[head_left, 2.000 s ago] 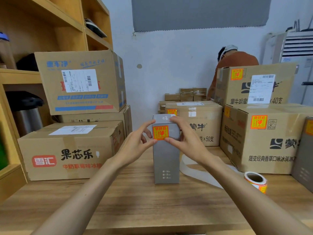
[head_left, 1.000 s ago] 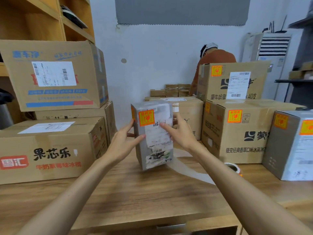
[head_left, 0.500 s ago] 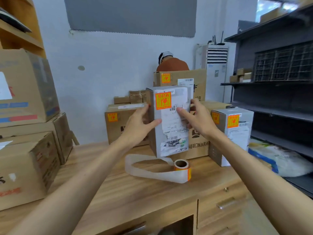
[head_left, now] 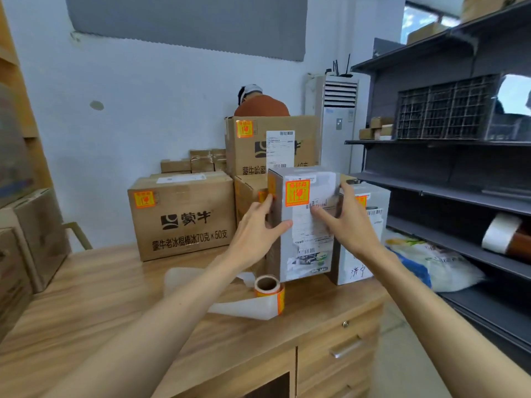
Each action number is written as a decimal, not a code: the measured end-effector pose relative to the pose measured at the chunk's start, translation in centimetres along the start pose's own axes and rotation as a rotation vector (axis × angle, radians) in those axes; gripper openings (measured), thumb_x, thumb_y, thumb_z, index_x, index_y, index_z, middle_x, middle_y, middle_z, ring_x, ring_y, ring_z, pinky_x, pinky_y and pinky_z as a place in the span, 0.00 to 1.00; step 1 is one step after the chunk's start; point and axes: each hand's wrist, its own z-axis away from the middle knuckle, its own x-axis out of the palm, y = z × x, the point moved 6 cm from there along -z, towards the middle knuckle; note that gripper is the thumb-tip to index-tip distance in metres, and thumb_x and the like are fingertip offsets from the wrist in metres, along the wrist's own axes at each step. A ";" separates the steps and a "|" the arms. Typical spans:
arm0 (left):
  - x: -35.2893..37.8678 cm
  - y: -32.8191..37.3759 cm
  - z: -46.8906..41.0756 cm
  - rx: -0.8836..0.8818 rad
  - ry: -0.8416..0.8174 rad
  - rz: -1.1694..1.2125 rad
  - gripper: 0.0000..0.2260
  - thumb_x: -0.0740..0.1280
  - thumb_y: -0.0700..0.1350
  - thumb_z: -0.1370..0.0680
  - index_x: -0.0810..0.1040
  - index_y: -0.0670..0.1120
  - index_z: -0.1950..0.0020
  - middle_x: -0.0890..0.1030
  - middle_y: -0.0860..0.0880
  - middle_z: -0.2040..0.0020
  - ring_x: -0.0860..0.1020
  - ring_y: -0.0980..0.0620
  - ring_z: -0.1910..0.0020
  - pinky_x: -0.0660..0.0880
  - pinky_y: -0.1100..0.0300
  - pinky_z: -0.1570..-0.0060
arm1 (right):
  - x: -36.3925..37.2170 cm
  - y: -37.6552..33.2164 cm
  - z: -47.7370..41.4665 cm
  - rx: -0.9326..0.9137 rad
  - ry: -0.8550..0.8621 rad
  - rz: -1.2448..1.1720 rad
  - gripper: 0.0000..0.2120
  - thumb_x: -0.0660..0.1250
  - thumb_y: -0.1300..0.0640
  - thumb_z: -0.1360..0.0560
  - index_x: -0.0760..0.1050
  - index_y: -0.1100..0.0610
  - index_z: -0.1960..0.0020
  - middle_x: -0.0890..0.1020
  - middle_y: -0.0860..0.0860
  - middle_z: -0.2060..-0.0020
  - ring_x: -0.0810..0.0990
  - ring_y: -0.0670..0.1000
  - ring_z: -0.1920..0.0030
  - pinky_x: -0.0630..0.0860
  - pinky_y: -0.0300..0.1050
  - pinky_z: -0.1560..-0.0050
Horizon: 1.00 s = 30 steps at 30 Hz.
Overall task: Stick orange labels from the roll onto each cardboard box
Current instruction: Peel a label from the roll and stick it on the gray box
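1. Swung to the right and lowered over the last two seconds, the box (head_left: 304,234) has left the middle of the tabletop (head_left: 115,297) for its right end. It has also been turned so the face with the shipping slip looks at the camera.
2. Head view: the left hand (head_left: 255,228) grips the box's left front corner, thumb on the front face and fingers along the side. The right hand (head_left: 352,225) grips the right edge, forefinger laid across the slip.
3. The box stands upright, just beside a second box (head_left: 363,262) on its right. Whether its base already rests on the tabletop cannot be told.
4. An orange label (head_left: 297,193) sits high on its front face.
5. The roll (head_left: 268,288) stands on the tabletop in front of the box, with neither hand on it and its bare backing strip (head_left: 241,308) trailing left.
6. Judged from this, the box is finished and is being parked with other labelled ones. The second box and the carton (head_left: 184,219) carry labels too, so the hands should next let go and return to the roll.
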 end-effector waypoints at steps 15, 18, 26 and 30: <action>3.3 -0.7 0.0 -0.030 0.035 -0.028 0.37 0.68 0.57 0.20 0.56 0.48 0.17 0.72 0.49 0.34 0.78 0.46 0.44 0.78 0.47 0.42 | -0.2 1.0 -0.2 -0.115 0.015 0.238 0.45 0.72 0.41 0.27 0.47 0.42 0.20 0.77 0.52 0.40 0.77 0.52 0.45 0.78 0.53 0.44; 4.0 -1.6 0.8 -0.040 0.015 -0.047 0.37 0.69 0.57 0.21 0.57 0.46 0.18 0.71 0.52 0.40 0.78 0.51 0.50 0.78 0.50 0.45 | 0.3 1.3 0.4 -0.093 0.010 0.300 0.43 0.71 0.41 0.26 0.51 0.47 0.21 0.70 0.55 0.39 0.76 0.53 0.49 0.77 0.48 0.49; 5.1 -2.9 1.5 -0.062 0.005 -0.091 0.37 0.70 0.57 0.21 0.56 0.47 0.18 0.71 0.49 0.36 0.78 0.46 0.47 0.78 0.47 0.44 | 1.3 1.2 0.8 -0.131 0.015 0.448 0.39 0.73 0.42 0.27 0.58 0.54 0.25 0.67 0.55 0.39 0.77 0.53 0.58 0.80 0.49 0.63; 4.3 -2.6 1.8 -0.052 -0.025 -0.224 0.38 0.66 0.63 0.21 0.55 0.51 0.18 0.70 0.51 0.30 0.79 0.46 0.41 0.78 0.46 0.45 | 1.0 0.8 1.1 -0.169 0.047 0.580 0.37 0.73 0.40 0.28 0.62 0.55 0.28 0.70 0.55 0.43 0.73 0.52 0.61 0.63 0.38 0.74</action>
